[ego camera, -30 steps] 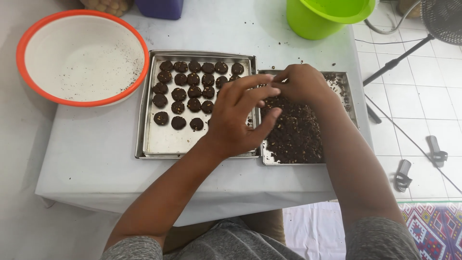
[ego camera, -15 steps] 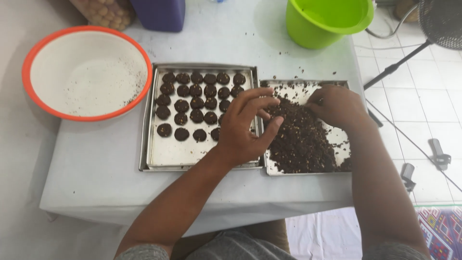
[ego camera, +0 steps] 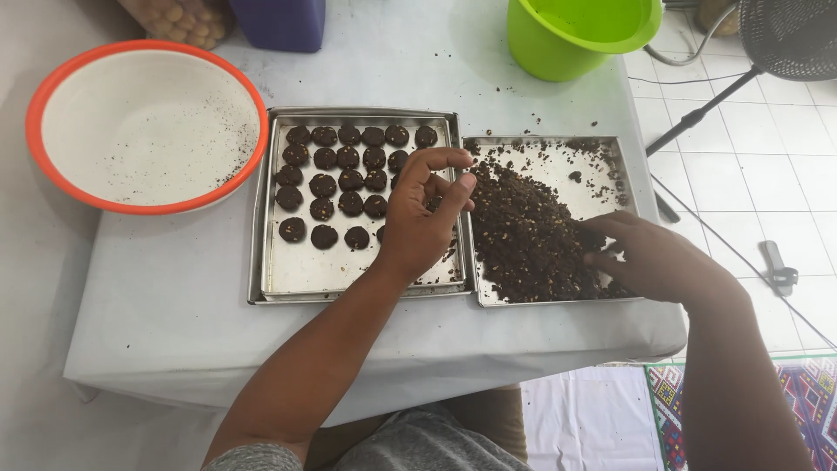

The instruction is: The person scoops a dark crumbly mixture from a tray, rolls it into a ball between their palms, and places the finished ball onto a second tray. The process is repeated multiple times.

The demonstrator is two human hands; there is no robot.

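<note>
My left hand (ego camera: 422,220) hovers over the right side of the left metal tray (ego camera: 266,218), which holds rows of dark round cookie balls (ego camera: 336,170). Its thumb and fingers are curled toward each other at the tray's right rim; I cannot see whether a piece sits between them. My right hand (ego camera: 649,257) rests low on the right metal tray (ego camera: 558,150), its fingertips bunched and dug into the pile of dark crumbly mixture (ego camera: 523,235). Both trays lie side by side on a table with a white cloth (ego camera: 174,331).
A large white bowl with an orange rim (ego camera: 144,126) stands at the left, dusted with crumbs. A green plastic bucket (ego camera: 575,35) is at the back right, a dark blue container (ego camera: 279,19) at the back. A fan stand (ego camera: 697,113) and tiled floor lie to the right.
My hands were together above the trays' shared edge. Now they are apart: the right hand has dropped to the near right part of the crumb pile, the left stays over the cookie tray.
</note>
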